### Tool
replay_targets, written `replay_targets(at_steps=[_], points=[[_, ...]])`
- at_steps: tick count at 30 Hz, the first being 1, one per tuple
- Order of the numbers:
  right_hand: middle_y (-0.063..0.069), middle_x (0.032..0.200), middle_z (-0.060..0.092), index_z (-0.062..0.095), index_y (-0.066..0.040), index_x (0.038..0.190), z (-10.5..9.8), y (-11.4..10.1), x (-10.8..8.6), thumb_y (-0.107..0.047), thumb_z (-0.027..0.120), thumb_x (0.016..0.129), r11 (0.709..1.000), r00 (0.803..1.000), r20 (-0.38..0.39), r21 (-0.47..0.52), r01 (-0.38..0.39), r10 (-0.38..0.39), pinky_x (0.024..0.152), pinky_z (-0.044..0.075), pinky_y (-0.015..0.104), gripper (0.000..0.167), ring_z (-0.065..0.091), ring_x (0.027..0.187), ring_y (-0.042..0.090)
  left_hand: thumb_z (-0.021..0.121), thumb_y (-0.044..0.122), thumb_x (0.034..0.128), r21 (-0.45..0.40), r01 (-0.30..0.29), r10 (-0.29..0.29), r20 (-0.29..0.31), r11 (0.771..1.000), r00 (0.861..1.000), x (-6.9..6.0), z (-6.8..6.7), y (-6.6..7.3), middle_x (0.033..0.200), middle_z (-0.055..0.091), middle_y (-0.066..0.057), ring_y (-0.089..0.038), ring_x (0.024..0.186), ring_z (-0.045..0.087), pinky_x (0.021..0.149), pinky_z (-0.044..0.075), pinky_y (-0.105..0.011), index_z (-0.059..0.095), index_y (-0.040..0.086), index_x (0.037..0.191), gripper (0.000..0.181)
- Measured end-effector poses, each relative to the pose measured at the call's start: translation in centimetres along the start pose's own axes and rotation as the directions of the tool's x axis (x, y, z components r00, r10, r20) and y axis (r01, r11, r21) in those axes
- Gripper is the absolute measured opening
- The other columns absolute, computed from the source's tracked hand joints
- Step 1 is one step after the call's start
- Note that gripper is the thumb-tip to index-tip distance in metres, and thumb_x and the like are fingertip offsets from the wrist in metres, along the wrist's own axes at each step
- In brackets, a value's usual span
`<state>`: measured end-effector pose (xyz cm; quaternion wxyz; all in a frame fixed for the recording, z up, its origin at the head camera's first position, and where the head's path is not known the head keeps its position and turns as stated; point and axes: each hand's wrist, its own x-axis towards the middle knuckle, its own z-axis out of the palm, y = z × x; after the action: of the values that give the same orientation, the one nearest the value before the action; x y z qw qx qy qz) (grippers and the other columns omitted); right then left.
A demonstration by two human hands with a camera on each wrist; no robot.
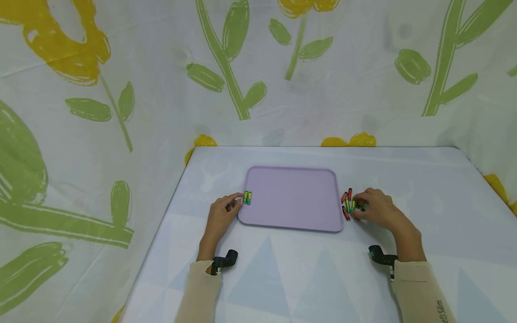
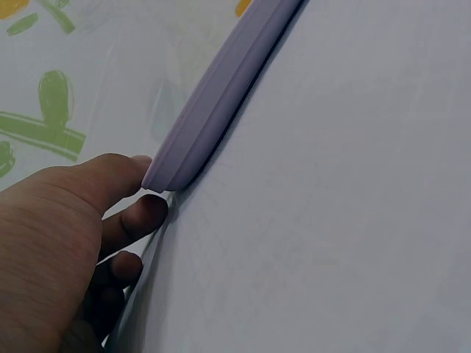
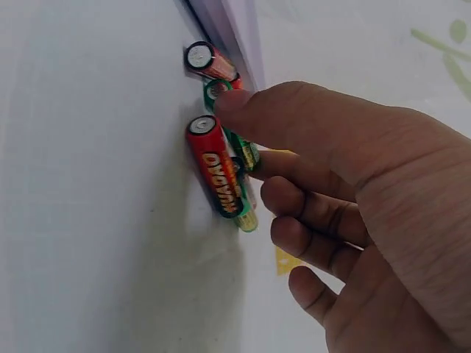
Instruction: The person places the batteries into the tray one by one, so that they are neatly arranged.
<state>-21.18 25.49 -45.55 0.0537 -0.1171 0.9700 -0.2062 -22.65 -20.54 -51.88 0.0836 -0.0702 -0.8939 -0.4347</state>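
My left hand (image 1: pixel 223 214) is at the left rim of a lilac tray (image 1: pixel 295 197), its thumb and a fingertip at the edge. The left wrist view shows the tray's rim (image 2: pixel 213 103) hiding the thumb tip, so a grip there is unclear. Two green-and-yellow batteries (image 1: pixel 247 197) lie side by side inside that rim, by the fingertips. Beyond the tray's right side, my right hand (image 1: pixel 379 208) reaches into a small pile of red and green batteries (image 1: pixel 349 204). Its thumb and forefinger pinch a green battery (image 3: pixel 246 151), partly covered. A red battery (image 3: pixel 215 169) lies just beside the thumb.
The tray lies on a white table (image 1: pixel 303 273) with pale blue triangles. A fabric backdrop (image 1: pixel 323 107) with green leaves and yellow flowers rises behind and to the left. A black wrist camera (image 1: pixel 226 259) sits on the left wrist, and another camera (image 1: pixel 379 255) on the right.
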Motion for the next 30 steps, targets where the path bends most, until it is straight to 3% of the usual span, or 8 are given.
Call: replay_targets(at_steps=[5, 9, 16, 24, 30], points=[[0.015, 0.103, 0.057, 0.065, 0.005, 0.123, -0.6, -0.6, -0.1, -0.027, 0.080, 0.085, 0.999, 0.999, -0.031, 0.033, -0.012, 0.013, 0.080, 0.038, 0.054, 0.052, 0.050, 0.098, 0.035, 0.070, 0.024, 0.0963, -0.005, -0.003, 0.003, -0.005, 1.000, 1.000, 0.0, -0.1, 0.0, 0.086, 0.064, 0.004, -0.018, 0.077, 0.048, 0.071, 0.039, -0.036, 0.072, 0.026, 0.123, 0.027], [0.012, 0.106, 0.056, 0.063, 0.001, 0.128, -0.6, -1.0, -0.1, -0.027, 0.078, 0.087, 0.996, 0.999, -0.052, 0.088, -0.011, 0.015, 0.076, 0.042, 0.047, 0.052, 0.049, 0.100, 0.034, 0.071, 0.024, 0.0956, 0.006, -0.003, 0.003, -0.015, 1.000, 1.000, 0.0, 0.0, -0.1, 0.085, 0.064, 0.005, -0.016, 0.076, 0.048, 0.070, 0.040, -0.034, 0.072, 0.026, 0.123, 0.027], [0.011, 0.101, 0.056, 0.066, 0.000, 0.125, -0.4, -1.8, -0.1, -0.027, 0.079, 0.088, 0.985, 0.988, -0.135, 0.147, 0.092, -0.072, 0.073, 0.042, 0.040, 0.048, 0.050, 0.092, 0.029, 0.071, 0.023, 0.0953, -0.011, -0.001, 0.000, -0.018, 1.000, 1.000, -0.2, -0.1, 0.1, 0.086, 0.064, 0.004, -0.018, 0.076, 0.049, 0.071, 0.040, -0.035, 0.073, 0.026, 0.122, 0.026], [0.010, 0.101, 0.058, 0.067, 0.000, 0.124, 0.1, -3.0, 0.2, -0.027, 0.080, 0.088, 0.970, 0.979, -0.172, 0.198, 0.141, -0.107, 0.068, 0.044, 0.033, 0.047, 0.052, 0.083, 0.026, 0.071, 0.024, 0.0955, -0.010, -0.003, 0.003, -0.013, 1.000, 1.000, -0.3, 0.1, 0.0, 0.087, 0.064, 0.006, -0.016, 0.077, 0.049, 0.074, 0.039, -0.036, 0.072, 0.027, 0.122, 0.027], [0.009, 0.100, 0.058, 0.068, -0.002, 0.123, 0.6, -4.1, 1.1, -0.028, 0.080, 0.088, 0.967, 0.974, -0.181, 0.189, 0.172, -0.138, 0.075, 0.045, 0.038, 0.046, 0.053, 0.092, 0.027, 0.071, 0.024, 0.0957, -0.020, 0.004, -0.004, -0.010, 1.000, 1.000, -0.3, 0.0, 0.0, 0.087, 0.064, 0.005, -0.018, 0.077, 0.049, 0.077, 0.038, -0.037, 0.072, 0.028, 0.122, 0.027]])
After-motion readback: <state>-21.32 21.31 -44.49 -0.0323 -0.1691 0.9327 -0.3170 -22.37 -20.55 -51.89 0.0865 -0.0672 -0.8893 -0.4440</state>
